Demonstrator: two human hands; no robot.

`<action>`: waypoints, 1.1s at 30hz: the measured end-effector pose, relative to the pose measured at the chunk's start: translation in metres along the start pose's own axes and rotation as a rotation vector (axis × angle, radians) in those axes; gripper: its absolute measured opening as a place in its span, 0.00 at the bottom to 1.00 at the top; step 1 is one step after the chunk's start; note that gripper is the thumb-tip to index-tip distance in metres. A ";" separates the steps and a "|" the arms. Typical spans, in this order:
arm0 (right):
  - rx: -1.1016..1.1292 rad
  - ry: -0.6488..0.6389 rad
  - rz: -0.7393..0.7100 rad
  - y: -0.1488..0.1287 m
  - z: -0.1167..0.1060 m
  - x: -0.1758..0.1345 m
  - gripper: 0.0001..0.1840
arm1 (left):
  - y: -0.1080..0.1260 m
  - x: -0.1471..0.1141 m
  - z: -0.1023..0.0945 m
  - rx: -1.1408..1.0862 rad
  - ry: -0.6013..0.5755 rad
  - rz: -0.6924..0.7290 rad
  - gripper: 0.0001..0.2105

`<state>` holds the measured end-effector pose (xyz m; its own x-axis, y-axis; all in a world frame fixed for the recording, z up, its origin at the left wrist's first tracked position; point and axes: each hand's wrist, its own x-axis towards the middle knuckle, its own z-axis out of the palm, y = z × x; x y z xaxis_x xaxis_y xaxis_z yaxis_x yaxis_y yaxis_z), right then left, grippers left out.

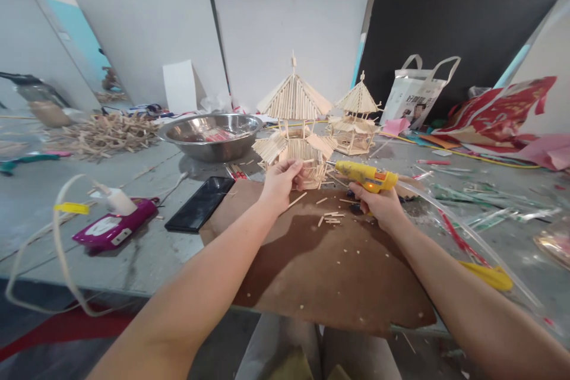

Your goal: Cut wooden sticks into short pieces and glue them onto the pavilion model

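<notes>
One large stick pavilion (294, 98) stands just beyond your left hand (280, 183), one small pavilion (357, 100) farther back. Your left fingers (293, 168) pinch one thin stick (308, 161); your right hand (379, 204) has its fingers wrapped around one glue gun (364, 174).

The glue gun (366, 174) is yellow with an orange light (371, 186). The stick pagoda (289, 145) is pale straw, its roof (293, 96) lined with radiating stripes. The board (320, 273) is brown; the bench (149, 264), grey; the phone (200, 205), black; the power strip (114, 227), purple and white.
</notes>
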<state>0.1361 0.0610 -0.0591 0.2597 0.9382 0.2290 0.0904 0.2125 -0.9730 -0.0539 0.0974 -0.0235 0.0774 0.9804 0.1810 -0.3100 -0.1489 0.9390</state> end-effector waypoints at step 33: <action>-0.010 -0.043 0.032 -0.002 0.000 -0.004 0.20 | 0.064 0.025 -0.043 1.760 0.095 0.410 0.12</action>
<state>0.1346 0.0570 -0.0580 0.2214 0.9553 0.1957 0.0919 0.1793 -0.9795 -0.1124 0.1176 0.0283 0.1946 0.8442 0.4995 0.9695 -0.2428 0.0328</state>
